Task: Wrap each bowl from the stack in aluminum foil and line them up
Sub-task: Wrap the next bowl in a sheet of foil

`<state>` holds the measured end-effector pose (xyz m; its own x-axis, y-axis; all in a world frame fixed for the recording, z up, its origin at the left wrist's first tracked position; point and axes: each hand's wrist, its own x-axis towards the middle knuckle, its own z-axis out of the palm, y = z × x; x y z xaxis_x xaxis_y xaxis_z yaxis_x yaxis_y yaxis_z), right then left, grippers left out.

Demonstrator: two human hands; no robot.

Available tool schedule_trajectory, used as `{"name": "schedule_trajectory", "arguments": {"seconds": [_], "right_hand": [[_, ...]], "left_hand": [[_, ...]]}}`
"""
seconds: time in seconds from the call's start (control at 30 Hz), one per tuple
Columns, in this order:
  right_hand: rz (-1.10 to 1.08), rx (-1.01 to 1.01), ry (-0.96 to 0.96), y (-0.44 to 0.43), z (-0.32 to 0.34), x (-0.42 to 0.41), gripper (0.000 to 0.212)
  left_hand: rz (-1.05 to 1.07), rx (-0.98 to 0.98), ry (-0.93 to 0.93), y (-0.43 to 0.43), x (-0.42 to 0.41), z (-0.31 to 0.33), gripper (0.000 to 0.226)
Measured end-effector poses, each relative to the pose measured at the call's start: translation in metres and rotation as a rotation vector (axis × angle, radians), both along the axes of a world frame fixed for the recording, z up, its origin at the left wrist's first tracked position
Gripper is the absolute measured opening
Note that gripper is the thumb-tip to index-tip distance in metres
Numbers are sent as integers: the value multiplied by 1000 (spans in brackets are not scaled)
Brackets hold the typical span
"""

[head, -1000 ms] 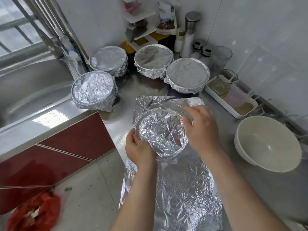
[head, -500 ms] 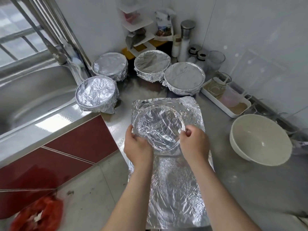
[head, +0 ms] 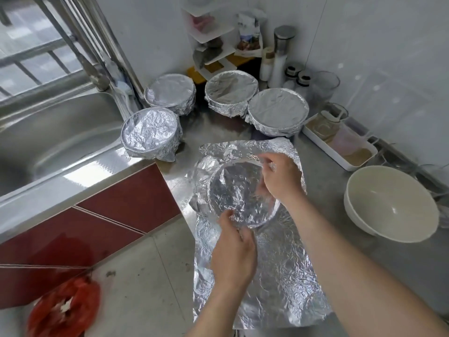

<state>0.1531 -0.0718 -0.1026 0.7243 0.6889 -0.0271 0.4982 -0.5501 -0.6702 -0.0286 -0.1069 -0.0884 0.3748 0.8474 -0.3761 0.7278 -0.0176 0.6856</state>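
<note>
Steel counter (head: 323, 166): a crinkled foil sheet (head: 279, 276) lies with its long axis running from the near edge toward the back wall, its near left corner hanging past the counter's left edge. On the sheet's far half sits the bowl (head: 238, 190), mouth up and lined with creased foil. The left hand (head: 233, 254) curls over the near rim, gripping it, while the right hand (head: 279, 181) pinches foil at the far right rim.

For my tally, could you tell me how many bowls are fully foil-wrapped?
4: the front-left bowl by the sink, the back-left bowl, the back-centre bowl, the right bowl beside the white tray. The left hand and right hand hold an unfinished fifth bowl.
</note>
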Motion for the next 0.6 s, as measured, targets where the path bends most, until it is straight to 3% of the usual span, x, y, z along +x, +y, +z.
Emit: {"name": "schedule_trajectory", "arguments": {"seconds": [0.1, 0.23, 0.33, 0.47, 0.6], "right_hand": [[-172, 142, 121, -11, -4, -3, 42], [-360, 340, 548, -33, -14, -19, 54], [-369, 379, 724, -37, -23, -31, 56], [-284, 363, 733, -34, -24, -33, 51], [-164, 314, 663, -27, -24, -23, 48]], "left_hand": [[-56, 188, 152, 20, -2, 9, 27], [-50, 380, -26, 59, 20, 7, 24], [-163, 427, -5, 81, 47, -2, 36], [-319, 499, 202, 100, 62, -20, 50], [-373, 506, 229, 104, 61, -32, 52]]}}
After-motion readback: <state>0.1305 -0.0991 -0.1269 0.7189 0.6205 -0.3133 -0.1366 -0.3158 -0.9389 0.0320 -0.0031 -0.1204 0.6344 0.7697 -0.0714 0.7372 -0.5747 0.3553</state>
